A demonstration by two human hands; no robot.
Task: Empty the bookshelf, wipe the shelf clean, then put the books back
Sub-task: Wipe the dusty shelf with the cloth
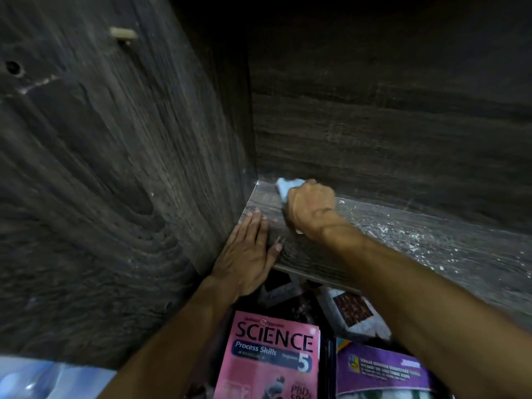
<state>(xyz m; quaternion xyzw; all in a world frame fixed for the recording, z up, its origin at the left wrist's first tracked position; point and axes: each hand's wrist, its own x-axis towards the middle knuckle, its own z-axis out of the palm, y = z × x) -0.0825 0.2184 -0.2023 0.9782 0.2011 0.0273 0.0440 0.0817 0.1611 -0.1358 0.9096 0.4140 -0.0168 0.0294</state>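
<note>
Shelf board [316, 254] of dark wood-grain laminate, viewed from above and in front. Its left portion shows plain grain. Its right portion carries a scatter of pale dust [408, 231] that runs toward the right edge of view.

The cloth [288, 187], light blue and bunched, lies on the board at its back left corner, close to where the side panel [115, 168] and the back panel [374, 125] meet. The right hand [311, 208] grips the cloth, its fingers curled around it so that only the far end of the cloth shows beyond the knuckles. The left hand [247, 254] rests flat on the front left corner of the board, just beside the side panel. Its fingers [256, 223] are straight and together, holding nothing, with the thumb spread to the right. The two hands are near each other but apart.

Open board extends to the right of the right hand, while the two panels close off the corner to the left and behind. High on the side panel sit a pale peg [123, 34] and a round hole [13, 67].

Below the board's front edge lie a pink book [270, 355] titled "SCIENCE Process Skills 5" and, just to its right, a purple book [380, 372]. Other patterned covers behind them are partly hidden by the forearms.
</note>
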